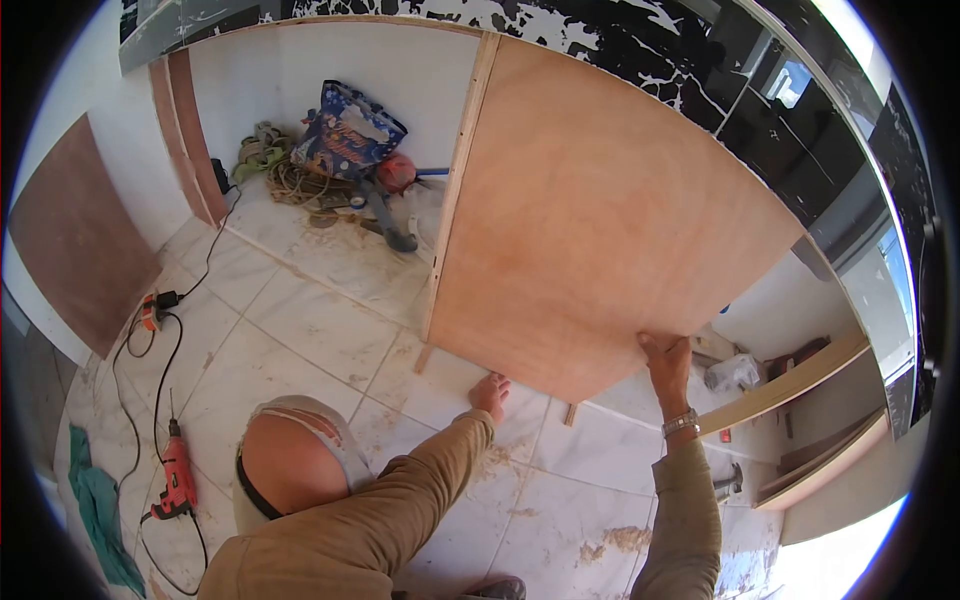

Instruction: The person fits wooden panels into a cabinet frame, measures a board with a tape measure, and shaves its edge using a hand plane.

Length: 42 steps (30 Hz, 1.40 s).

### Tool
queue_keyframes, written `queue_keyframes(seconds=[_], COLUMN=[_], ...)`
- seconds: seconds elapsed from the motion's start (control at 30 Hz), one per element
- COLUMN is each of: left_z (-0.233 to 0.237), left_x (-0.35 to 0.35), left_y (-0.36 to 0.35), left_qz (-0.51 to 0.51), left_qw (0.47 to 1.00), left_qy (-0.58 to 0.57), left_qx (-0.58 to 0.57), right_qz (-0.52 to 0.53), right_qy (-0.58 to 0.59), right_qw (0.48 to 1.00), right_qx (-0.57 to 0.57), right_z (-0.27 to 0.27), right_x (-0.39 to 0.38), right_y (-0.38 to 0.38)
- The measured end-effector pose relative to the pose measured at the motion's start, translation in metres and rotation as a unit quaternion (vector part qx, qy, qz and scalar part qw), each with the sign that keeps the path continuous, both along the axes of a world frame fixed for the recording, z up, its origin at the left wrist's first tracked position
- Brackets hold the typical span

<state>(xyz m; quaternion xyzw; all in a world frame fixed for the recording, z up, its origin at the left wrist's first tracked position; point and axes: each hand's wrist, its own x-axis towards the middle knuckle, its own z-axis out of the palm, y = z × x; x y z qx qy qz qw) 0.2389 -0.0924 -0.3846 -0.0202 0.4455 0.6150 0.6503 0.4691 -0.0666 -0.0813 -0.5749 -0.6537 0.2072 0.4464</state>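
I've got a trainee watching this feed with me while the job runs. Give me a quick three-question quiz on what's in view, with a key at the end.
1. Multiple choice: what is the right hand touching?
A) the power cable
B) the wooden panel
C) the rope

2. True or false: the red drill lies on the tiled floor.

3. Short answer: what colour is the cloth lying near the red drill?

Key:
1. B; the thumb shows on the panel's face at its lower right edge.
2. True.
3. Teal (blue-green).
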Motion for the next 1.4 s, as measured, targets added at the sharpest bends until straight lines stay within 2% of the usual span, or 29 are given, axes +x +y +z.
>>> queue_keyframes(seconds=[0.27, 0.37, 0.57, 0.67, 0.7, 0.8, 0.87, 1.0, 1.07, 1.23, 1.33, 1.4], left_z=[0.008, -0.007, -0.01, -0.005, -0.005, -0.012, -0.003, 0.017, 0.016, 0.008, 0.012, 0.02], left_x=[-0.003, 0.001, -0.001, -0.005, -0.008, -0.008, -0.01, -0.01, -0.008, -0.006, -0.004, -0.003], left_y=[-0.006, -0.002, -0.002, -0.006, -0.009, -0.006, -0.008, -0.006, -0.004, -0.003, -0.006, -0.011], left_qz=[-0.024, 0.005, -0.005, -0.017, -0.035, -0.041, -0.042, -0.035, -0.028, -0.021, -0.008, -0.008], left_qw=[1.0, 1.0, 0.999, 0.999, 0.998, 0.997, 0.998, 0.999, 0.999, 0.999, 0.998, 0.998], left_qy=[0.011, 0.016, 0.023, 0.009, 0.013, 0.025, 0.02, 0.011, 0.015, 0.021, 0.019, 0.024], left_qx=[0.009, 0.023, 0.037, 0.039, 0.06, 0.068, 0.044, 0.023, 0.028, 0.033, 0.051, 0.056], right_qz=[-0.001, -0.01, -0.006, 0.063, 0.009, 0.011, -0.007, -0.003, -0.019, -0.003, 0.059, 0.07], right_qy=[-0.007, -0.018, -0.061, -0.051, -0.074, -0.1, -0.095, -0.049, -0.062, -0.028, -0.026, 0.027], right_qw=[1.0, 1.0, 0.996, 0.994, 0.997, 0.995, 0.994, 0.997, 0.997, 0.996, 0.996, 0.995], right_qx=[0.006, 0.024, 0.065, 0.076, -0.015, 0.0, 0.049, 0.066, 0.046, 0.09, 0.055, 0.063], right_z=[0.003, 0.004, 0.012, 0.007, 0.018, 0.022, 0.007, -0.001, 0.011, -0.004, 0.005, 0.005], right_x=[-0.004, -0.007, -0.015, -0.005, -0.013, -0.013, -0.005, -0.008, -0.014, -0.006, -0.006, -0.013], right_y=[-0.002, -0.005, -0.01, -0.005, -0.011, -0.015, -0.005, 0.0, -0.009, 0.0, -0.003, -0.004])
